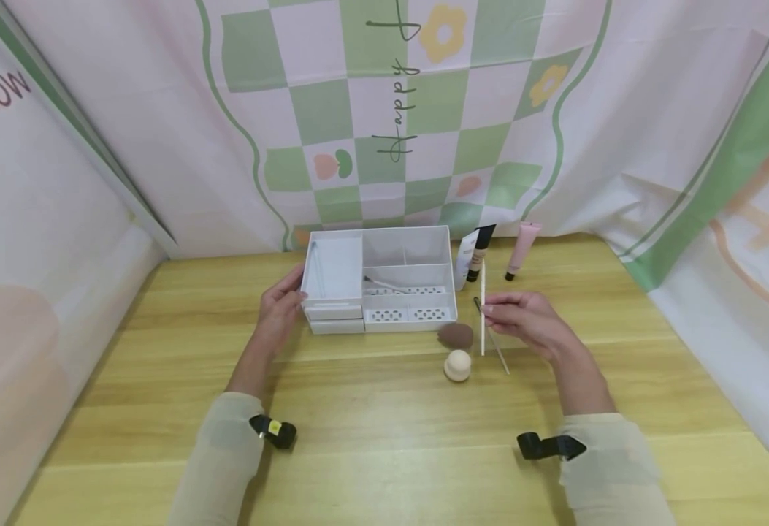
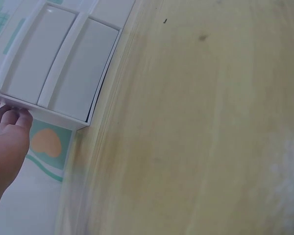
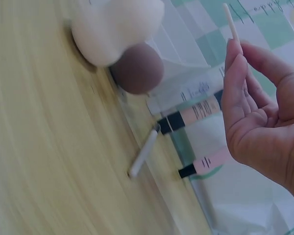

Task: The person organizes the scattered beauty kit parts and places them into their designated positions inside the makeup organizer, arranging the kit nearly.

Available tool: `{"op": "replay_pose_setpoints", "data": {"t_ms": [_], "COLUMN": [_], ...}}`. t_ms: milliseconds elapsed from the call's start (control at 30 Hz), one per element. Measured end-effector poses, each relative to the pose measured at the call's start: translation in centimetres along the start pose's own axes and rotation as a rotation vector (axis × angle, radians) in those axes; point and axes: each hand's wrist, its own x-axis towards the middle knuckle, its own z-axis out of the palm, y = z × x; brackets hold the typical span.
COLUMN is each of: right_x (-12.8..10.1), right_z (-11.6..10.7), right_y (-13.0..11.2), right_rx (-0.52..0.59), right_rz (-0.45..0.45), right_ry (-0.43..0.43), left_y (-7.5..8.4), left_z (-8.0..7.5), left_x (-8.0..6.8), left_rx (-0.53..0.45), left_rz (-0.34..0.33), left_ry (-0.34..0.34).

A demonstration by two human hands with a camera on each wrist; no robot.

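A thin white stick (image 1: 483, 321), held nearly upright in line with the view, is pinched between thumb and fingers of my right hand (image 1: 532, 321). Its end (image 3: 231, 20) pokes above the fingertips in the right wrist view. On the table below lies a slim brush (image 1: 501, 354) with a dark tip. My left hand (image 1: 280, 310) rests its fingers against the left side of a white desk organizer (image 1: 376, 326). In the left wrist view those fingers (image 2: 23, 119) touch the side wall next to two drawers. Another slender brush (image 1: 387, 284) lies inside a middle compartment.
Right of the organizer stand a white tube (image 1: 465, 261), a black-and-beige tube (image 1: 480, 256) and a pink tube (image 1: 523, 248). A brown makeup sponge (image 1: 455, 336) and a cream sponge (image 1: 458, 365) sit near its front right corner. A patterned curtain (image 1: 384, 109) hangs behind the table.
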Motion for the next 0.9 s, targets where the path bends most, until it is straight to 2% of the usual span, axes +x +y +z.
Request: {"op": "replay_pose_setpoints", "data": {"t_ms": [133, 367, 633, 900], "right_x": [0.4, 1.0, 1.7, 2.6], "right_z": [0.7, 1.7, 2.8, 4.0], "right_y": [-0.1, -0.5, -0.9, -1.4], "right_rx": [0.038, 0.006, 0.032, 0.027], "right_rz": [-0.01, -0.025, -0.039, -0.013], "right_ry": [0.006, 0.02, 0.015, 0.007], "left_y": [0.0, 0.0, 0.1, 0.1], "left_z": [0.0, 0.0, -0.1, 0.0], "left_x": [0.0, 0.0, 0.0, 0.0], "left_rx": [0.003, 0.003, 0.02, 0.008], "left_rz": [0.0, -0.005, -0.005, -0.003], "left_ry": [-0.003, 0.003, -0.006, -0.002]}}
